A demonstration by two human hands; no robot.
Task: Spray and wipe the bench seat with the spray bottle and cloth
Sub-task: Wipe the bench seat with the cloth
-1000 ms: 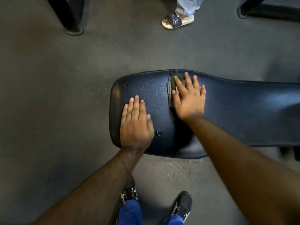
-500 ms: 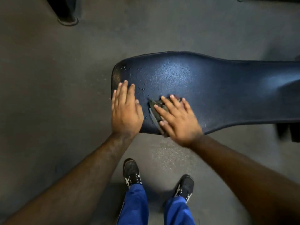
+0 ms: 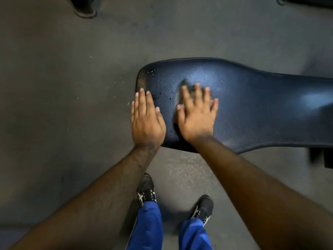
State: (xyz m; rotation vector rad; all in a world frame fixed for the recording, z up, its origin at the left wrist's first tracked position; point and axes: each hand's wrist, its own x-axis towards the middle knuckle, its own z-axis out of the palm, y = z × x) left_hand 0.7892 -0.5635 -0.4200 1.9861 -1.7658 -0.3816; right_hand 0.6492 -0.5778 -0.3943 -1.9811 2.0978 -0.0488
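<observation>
Grey cloth (image 3: 182,91), half a second ago near the front edge of the bench seat (image 3: 252,109), now sits mid-seat under the right hand (image 3: 196,116), fingers spread flat, blurred. Left hand (image 3: 146,121) lies flat, holding nothing, on the seat's end.

No words, numbers, brands or signs can be read anywhere in the view. The nearest thing to a mark is the white crossed-stripe pattern on the side of each black shoe (image 3: 146,192), at about 6 o'clock in the picture, and it carries no letters. The desk (image 3: 252,109) bears only droplets and glare, with no label.
</observation>
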